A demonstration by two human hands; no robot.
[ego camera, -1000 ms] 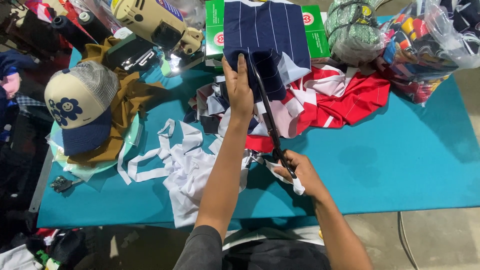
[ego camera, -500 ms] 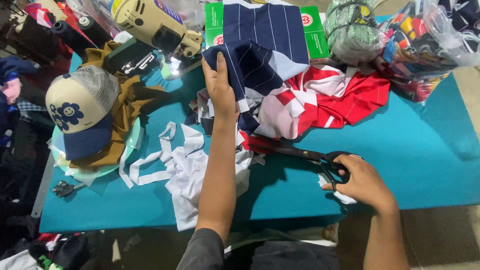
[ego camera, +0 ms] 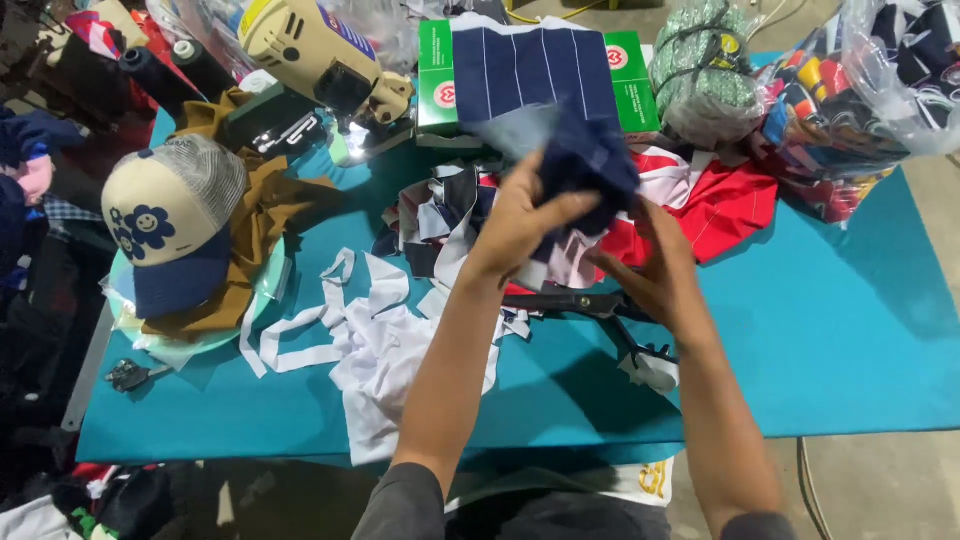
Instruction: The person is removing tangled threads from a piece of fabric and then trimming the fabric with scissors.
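Note:
My left hand point(ego camera: 520, 225) grips a bunched piece of navy blue cloth point(ego camera: 590, 165) lifted above the teal table point(ego camera: 830, 330). My right hand point(ego camera: 655, 265) is just right of it with its fingers on the lower edge of the same cloth. Black scissors point(ego camera: 590, 305) lie flat on the table under my right wrist, free of either hand. A heap of red, white and navy fabric scraps point(ego camera: 700, 205) sits behind my hands.
White cloth strips point(ego camera: 370, 345) lie left of my arm. A cap with flower patches point(ego camera: 165, 225) rests on brown fabric at the left. Behind stand a cream cutting machine point(ego camera: 315, 55), a green box with navy striped cloth point(ego camera: 530, 65), and plastic bags of fabric point(ego camera: 880, 80).
My right hand put the scissors down on the table and came up to the navy cloth. My left hand lifted and bunched the cloth.

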